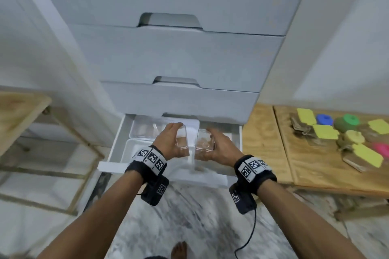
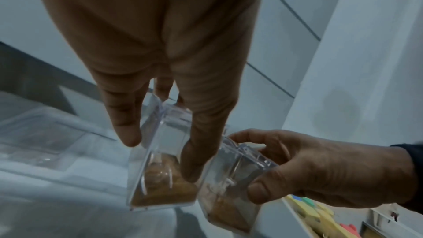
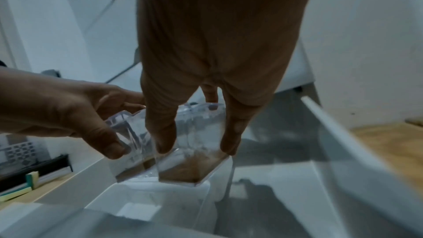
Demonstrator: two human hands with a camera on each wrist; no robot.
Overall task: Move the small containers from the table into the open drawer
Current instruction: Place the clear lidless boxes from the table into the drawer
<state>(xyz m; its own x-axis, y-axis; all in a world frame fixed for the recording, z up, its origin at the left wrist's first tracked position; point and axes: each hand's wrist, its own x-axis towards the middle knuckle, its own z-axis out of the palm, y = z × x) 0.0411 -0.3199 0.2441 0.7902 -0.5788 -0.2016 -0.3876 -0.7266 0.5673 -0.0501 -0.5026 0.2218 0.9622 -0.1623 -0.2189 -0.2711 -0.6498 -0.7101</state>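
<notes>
Two small clear plastic containers with brown contents hang side by side over the open white drawer (image 1: 109, 167). My left hand (image 1: 171, 141) grips the left container (image 1: 182, 142) from above, fingers and thumb on its sides. My right hand (image 1: 219, 146) grips the right container (image 1: 203, 142) the same way. In the left wrist view the left container (image 2: 160, 175) sits under my fingers (image 2: 124, 124), with the right container (image 2: 231, 184) beside it. The right wrist view shows the right container (image 3: 194, 153) just above a tray edge, and the left container (image 3: 132, 149) next to it.
Clear trays (image 1: 145, 130) lie inside the drawer. Closed grey drawers (image 1: 174, 57) rise above it. A wooden table (image 1: 311, 166) to the right holds coloured blocks and tags (image 1: 324, 131). A wooden frame shelf (image 1: 23, 111) stands left. Marble floor (image 1: 189, 216) lies below.
</notes>
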